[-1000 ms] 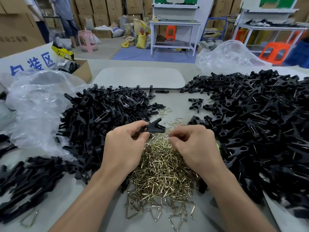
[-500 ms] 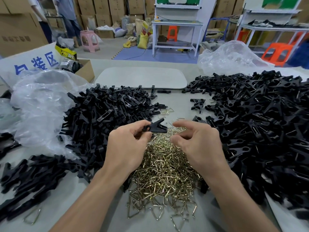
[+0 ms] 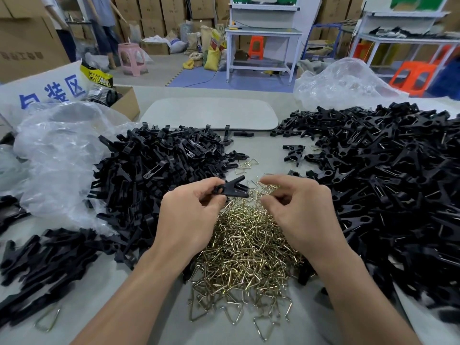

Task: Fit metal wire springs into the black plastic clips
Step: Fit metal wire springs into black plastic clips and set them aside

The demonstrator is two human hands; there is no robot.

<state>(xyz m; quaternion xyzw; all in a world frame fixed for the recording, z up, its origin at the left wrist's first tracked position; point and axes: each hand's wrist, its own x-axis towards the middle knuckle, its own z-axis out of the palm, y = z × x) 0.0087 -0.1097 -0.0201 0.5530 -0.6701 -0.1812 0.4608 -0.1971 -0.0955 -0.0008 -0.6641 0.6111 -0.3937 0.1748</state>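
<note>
The right hand (image 3: 303, 210) has lifted, and its fingers have spread over the heap of wire springs (image 3: 244, 250). I cannot tell if it holds one. The left hand (image 3: 191, 215) pinches a black clip (image 3: 231, 189) above mid-desk, with no spring showing in it. Many bare clips (image 3: 154, 175) wait near the left edge.

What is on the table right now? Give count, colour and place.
held clip: one, black, in left hand
left clip pile: one, black, left of centre
right clip pile: one, black, right side
near clip pile: one, black, near left edge
springs: one pile, brass, centre near
left bag: one, clear, beside left clip pile
right bag: one, clear, behind right clip pile
board: one, pale grey, far centre
box: one, brown, far left
table: one, grey, under everything
left hand: pinches held clip
right hand: fingers curled over springs; grip unclear
</note>
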